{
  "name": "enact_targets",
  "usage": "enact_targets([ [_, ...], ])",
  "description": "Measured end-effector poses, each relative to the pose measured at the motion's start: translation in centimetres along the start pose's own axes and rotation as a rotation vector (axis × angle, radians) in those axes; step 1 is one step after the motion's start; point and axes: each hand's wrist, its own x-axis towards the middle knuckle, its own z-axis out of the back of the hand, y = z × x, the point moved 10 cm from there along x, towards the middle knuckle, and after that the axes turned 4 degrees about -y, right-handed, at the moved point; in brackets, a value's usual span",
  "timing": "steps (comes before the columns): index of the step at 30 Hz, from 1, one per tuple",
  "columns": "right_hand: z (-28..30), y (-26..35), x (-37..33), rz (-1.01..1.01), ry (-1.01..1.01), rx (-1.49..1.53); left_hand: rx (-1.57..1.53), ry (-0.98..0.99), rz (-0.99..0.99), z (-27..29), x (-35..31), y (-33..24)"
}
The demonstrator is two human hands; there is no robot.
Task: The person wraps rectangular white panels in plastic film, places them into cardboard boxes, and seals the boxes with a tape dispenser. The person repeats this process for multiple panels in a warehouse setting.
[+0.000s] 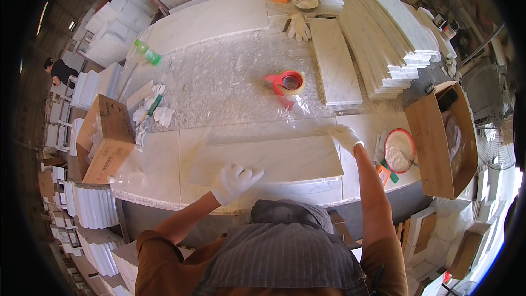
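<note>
At the far right corner of the marble slab, my gloved right hand has its fingers slightly bent; whether it grips, I cannot tell. The slab lies lengthwise on the table. My gloved left hand, loosely curled, overlaps the slab's near side, left of middle; its grip is likewise unclear. Beyond the slab: a red tape dispenser. Right of the slab: a red-rimmed bowl.
</note>
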Motion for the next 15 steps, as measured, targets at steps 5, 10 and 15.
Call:
enact_targets([
  [5,0.2,-1.8,1.1,-0.052,-0.029,-0.053,-0.158,-0.113,0.006,-1.4,-0.5,-0.8],
  [10,-0.7,-0.7,0.7,0.008,-0.055,-0.118,-0.141,0.135,0.041,-3.1,-0.4,-1.3],
  [15,-0.7,0.3,-0.2,0.222,-0.113,-0.249,-0.122,0.072,0.022,-3.7,-0.1,-0.6],
])
